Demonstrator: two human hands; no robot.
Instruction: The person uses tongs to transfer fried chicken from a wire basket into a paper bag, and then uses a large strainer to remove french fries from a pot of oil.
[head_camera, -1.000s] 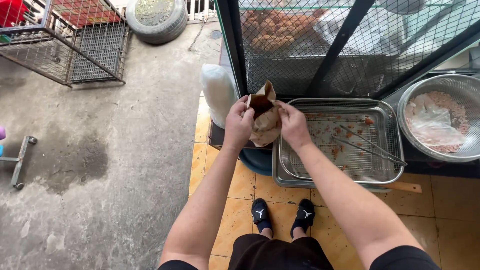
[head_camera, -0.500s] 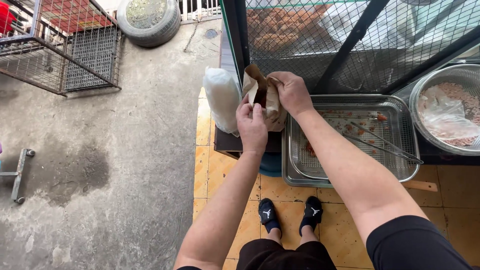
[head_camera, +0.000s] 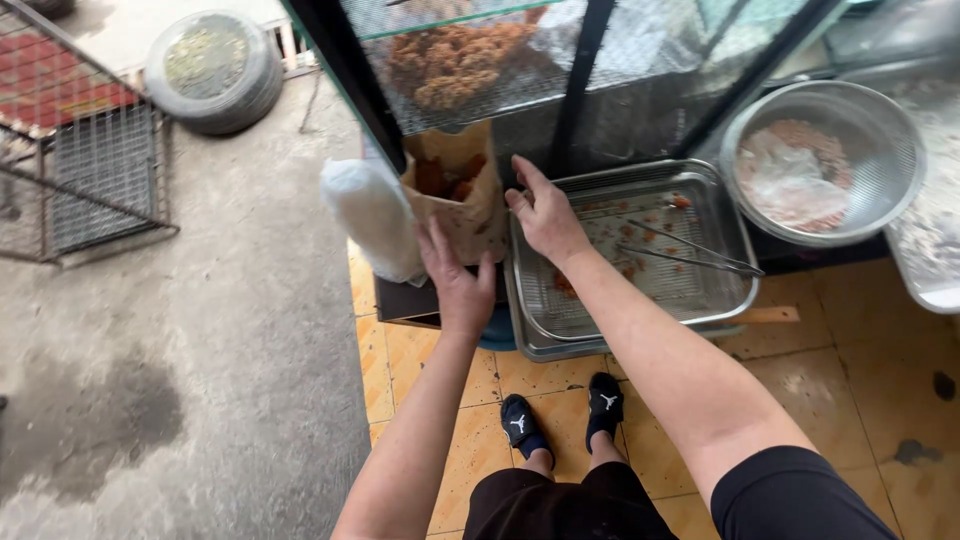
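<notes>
Head view: both hands (head_camera: 505, 250) clasping a brown paper bag (head_camera: 455, 195), contents half-hidden, perhaps fried pieces.

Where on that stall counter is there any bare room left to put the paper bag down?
Little. The brown paper bag, held by the left hand and right hand, sits squeezed between the white plastic bundle and the steel tray. The tray's mesh is barest left of the tongs, apart from crumbs. A dark strip borders tray and metal strainer bowl.
</notes>
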